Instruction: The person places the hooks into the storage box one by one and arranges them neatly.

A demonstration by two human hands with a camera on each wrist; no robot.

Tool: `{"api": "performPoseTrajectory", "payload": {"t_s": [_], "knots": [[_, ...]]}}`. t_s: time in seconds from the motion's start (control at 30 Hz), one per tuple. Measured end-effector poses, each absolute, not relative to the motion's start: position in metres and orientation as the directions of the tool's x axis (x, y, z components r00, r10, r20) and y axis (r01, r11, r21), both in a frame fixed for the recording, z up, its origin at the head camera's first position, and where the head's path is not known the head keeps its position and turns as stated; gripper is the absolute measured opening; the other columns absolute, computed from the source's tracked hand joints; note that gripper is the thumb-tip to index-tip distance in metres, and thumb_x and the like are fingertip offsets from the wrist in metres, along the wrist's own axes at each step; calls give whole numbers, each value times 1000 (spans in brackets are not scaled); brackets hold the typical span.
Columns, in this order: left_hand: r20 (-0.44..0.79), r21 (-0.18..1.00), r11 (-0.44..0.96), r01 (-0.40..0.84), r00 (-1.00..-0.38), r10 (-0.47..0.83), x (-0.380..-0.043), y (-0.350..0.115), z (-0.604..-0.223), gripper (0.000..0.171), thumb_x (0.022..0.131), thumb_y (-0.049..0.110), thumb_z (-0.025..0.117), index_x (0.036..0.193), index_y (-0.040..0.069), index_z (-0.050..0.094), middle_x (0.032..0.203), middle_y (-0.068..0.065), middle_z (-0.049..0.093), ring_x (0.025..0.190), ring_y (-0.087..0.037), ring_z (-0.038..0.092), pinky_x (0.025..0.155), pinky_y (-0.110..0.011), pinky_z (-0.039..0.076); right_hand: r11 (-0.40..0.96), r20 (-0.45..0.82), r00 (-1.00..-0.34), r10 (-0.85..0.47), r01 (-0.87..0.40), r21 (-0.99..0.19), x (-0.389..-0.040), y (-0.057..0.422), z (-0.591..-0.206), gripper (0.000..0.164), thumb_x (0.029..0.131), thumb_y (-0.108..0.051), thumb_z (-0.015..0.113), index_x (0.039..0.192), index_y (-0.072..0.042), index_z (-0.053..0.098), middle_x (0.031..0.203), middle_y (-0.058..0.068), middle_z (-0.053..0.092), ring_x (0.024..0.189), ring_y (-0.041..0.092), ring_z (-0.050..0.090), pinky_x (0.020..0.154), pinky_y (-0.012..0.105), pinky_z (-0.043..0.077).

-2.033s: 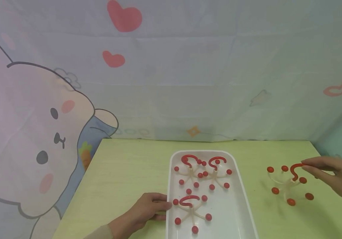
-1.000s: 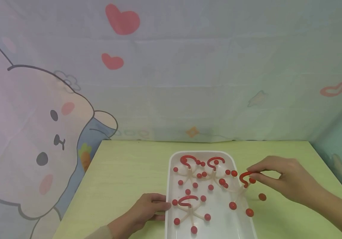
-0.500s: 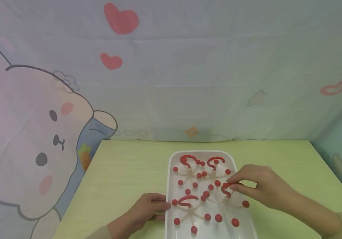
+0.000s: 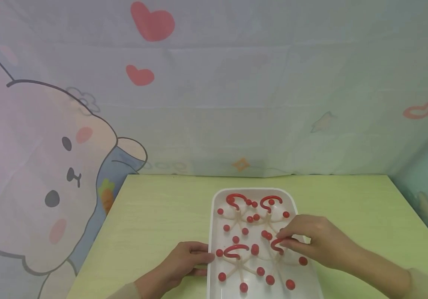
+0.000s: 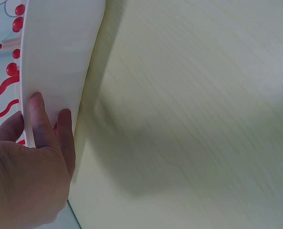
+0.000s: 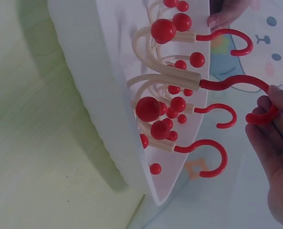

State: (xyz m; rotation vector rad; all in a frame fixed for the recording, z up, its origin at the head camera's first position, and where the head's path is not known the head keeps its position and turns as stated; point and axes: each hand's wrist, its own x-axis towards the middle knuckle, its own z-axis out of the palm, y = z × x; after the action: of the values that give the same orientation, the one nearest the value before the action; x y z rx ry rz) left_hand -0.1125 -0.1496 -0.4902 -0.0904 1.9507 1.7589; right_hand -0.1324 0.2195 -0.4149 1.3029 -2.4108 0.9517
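Note:
My right hand (image 4: pixel 320 241) pinches the red hook of a cream hanger (image 6: pixel 184 80) with curved, red-ball-tipped arms. This hanger is inside the right part of the white tray (image 4: pixel 211 224), hook upward, some arms overlapping its neighbours. Three matching hangers share the tray: one at the back left (image 4: pixel 238 214), one at the back right (image 4: pixel 269 216), one at the front left (image 4: pixel 239 262). My left hand (image 4: pixel 184 261) grips the tray's left rim; in the left wrist view its thumb lies over the rim and its fingers lie along the outer wall (image 5: pixel 60 52).
The tray stands on a pale yellow-green table (image 4: pixel 161 207). Behind it hangs a light cloth (image 4: pixel 217 104) printed with hearts and a large rabbit (image 4: pixel 60 166). The tray's near end runs out of the head view.
My right hand has carried the hanger leftward from beyond the tray's right side into the tray, and lower over the last half second. My left hand has stayed at the rim.

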Motion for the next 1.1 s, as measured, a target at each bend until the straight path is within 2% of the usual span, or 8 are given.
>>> {"api": "performPoseTrajectory", "payload": {"t_s": [0.07,0.17,0.3,0.77,0.93,1.1], "knots": [[-409,912,160,-378,-868,281,-113,-149,-491,38,98,8,76,128,-13,67,119,-20,76,104,-30,77,85,-41,69,403,469,-585,-662,-805,-434,-132,219,-418,31,82,-9,92,108,-24,83,97,-16,77,86,3,68,74,8,56],[-411,911,159,-381,-867,281,-113,-149,-491,38,98,8,76,128,-13,67,119,-20,76,104,-29,76,85,-40,69,402,475,-577,-665,-812,-423,-132,219,-424,35,79,-6,93,107,-24,82,96,-16,76,84,3,68,73,7,55],[-408,913,156,-378,-868,284,-113,-148,-491,38,98,8,76,128,-13,67,119,-20,76,104,-29,76,85,-40,69,389,492,-561,-666,-824,-412,-132,219,-433,36,78,-4,93,106,-25,82,95,-17,75,83,2,66,71,7,54],[-408,912,169,-373,-868,283,-113,-148,-489,38,98,9,76,128,-13,67,119,-21,75,104,-27,76,84,-40,69,395,491,-593,-639,-800,-452,-128,219,-445,36,77,-3,94,105,-24,83,95,-15,75,82,2,66,69,7,53],[-408,911,176,-372,-869,279,-115,-150,-490,39,98,9,77,128,-13,68,118,-20,76,103,-27,76,84,-40,69,400,481,-601,-638,-793,-460,-127,217,-444,34,79,-8,94,106,-24,82,96,-14,76,83,4,67,70,7,54],[-413,909,188,-373,-869,273,-116,-152,-491,38,98,10,77,128,-12,68,118,-18,76,102,-26,76,84,-40,69,440,414,-632,-656,-765,-471,-126,218,-441,29,84,-20,93,111,-24,81,99,-13,75,85,5,65,66,11,55]]}}
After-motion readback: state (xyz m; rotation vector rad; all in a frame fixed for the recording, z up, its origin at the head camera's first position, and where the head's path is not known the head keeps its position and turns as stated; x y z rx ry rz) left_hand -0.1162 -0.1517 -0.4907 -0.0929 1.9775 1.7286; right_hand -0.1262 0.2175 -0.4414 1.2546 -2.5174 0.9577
